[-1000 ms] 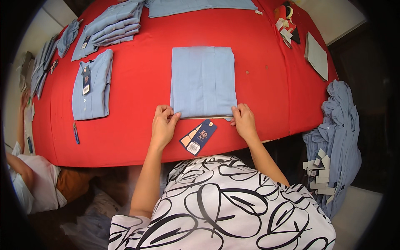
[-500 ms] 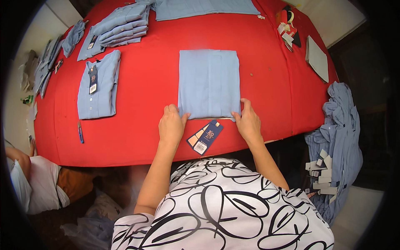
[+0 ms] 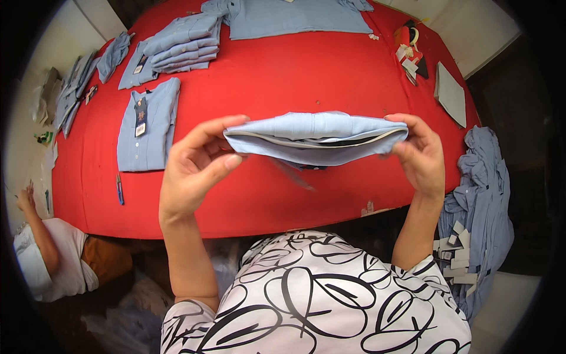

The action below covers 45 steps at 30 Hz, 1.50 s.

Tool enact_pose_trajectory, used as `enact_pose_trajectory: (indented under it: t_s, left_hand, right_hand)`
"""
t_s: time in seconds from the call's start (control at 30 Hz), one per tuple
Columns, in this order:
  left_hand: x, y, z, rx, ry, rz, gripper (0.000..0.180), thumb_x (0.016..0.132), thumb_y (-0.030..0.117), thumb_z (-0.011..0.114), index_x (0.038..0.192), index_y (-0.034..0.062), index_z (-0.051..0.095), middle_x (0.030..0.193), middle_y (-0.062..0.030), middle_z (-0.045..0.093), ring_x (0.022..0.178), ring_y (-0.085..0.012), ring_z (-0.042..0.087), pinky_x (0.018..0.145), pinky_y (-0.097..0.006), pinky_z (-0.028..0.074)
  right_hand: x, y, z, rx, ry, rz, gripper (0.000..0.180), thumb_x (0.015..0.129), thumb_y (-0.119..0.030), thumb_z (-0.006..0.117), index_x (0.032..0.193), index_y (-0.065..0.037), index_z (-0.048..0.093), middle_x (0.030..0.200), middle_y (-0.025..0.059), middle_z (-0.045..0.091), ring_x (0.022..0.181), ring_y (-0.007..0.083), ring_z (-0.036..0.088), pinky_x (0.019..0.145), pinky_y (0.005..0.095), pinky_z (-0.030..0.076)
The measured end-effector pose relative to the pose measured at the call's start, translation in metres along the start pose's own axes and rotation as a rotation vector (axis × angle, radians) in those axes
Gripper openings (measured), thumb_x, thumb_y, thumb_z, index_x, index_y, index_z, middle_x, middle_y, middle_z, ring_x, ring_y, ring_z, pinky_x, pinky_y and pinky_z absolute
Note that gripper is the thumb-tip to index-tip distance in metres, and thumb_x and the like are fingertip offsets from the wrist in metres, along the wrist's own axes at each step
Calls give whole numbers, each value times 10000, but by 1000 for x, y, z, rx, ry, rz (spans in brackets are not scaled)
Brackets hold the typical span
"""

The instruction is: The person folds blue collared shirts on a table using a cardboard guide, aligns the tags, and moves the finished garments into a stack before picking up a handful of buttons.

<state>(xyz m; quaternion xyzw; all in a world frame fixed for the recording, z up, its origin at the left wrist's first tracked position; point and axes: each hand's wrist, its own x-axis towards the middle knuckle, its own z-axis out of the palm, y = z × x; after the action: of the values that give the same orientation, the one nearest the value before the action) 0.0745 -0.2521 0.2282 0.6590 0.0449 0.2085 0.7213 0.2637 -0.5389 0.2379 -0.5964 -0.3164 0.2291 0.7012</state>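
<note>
Folded light-blue shirt (image 3: 315,125) is suspended above the red table (image 3: 283,203), in front of the wearer, with one edge facing the head camera. Left hand (image 3: 191,168): thumb and fingers pinch the left end of this edge. Right hand (image 3: 423,158): thumb and fingers pinch the right end. The edge gapes between the two grips, exposing a dark gap. A second folded shirt (image 3: 160,124) bearing a dark tag (image 3: 141,118) lies to the left, near a blue-handled tool (image 3: 119,190).

blurred strip (image 3: 289,171), perhaps a tag | folded shirt (image 3: 312,125) hides part | far shirt (image 3: 300,20): top-cropped
</note>
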Motion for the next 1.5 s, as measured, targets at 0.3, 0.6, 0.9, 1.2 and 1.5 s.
enact_pose_trajectory:
  t_s: [0.3,0.6,0.9,1.2,1.5]
  left_hand:
    - [89,-142,-55,446,265,-244,178,898,163,673,902,-14,660,714,-21,598,686,-109,541,647,-278,440]
    - [104,-200,-62,287,358,-399,105,910,71,619,971,-14,621,865,-70,653,783,-116,579,711,-260,473]
    - [95,-191,-57,271,196,-319,283,893,-4,577,1168,-7,644,869,-74,648,802,-132,604,745,-278,502]
    - [106,-171,-91,841,284,-232,461,809,-51,553,1259,36,608,1125,-182,657,1058,-331,636,920,-394,497]
    - [190,-168,-210,1562,501,-97,384,816,-36,513,1188,24,589,1143,-192,615,999,-393,621,881,-455,504]
  right_hand:
    - [99,147,-4,-51,120,351,220,935,-215,636,1016,-19,696,907,-11,658,869,65,561,803,233,437]
    - [89,206,-5,-145,221,285,338,891,-11,640,1215,2,546,1026,58,619,953,130,577,888,260,460]
    - [87,206,-23,-79,5,356,578,801,41,653,1365,5,526,1125,28,601,845,97,547,945,257,442]
    - [145,204,16,-117,-244,369,778,777,98,616,1498,-15,346,1486,147,361,1169,203,561,930,299,498]
    - [292,264,151,-603,-270,20,779,769,2,676,1481,-19,361,1454,188,386,1273,311,471,1056,337,416]
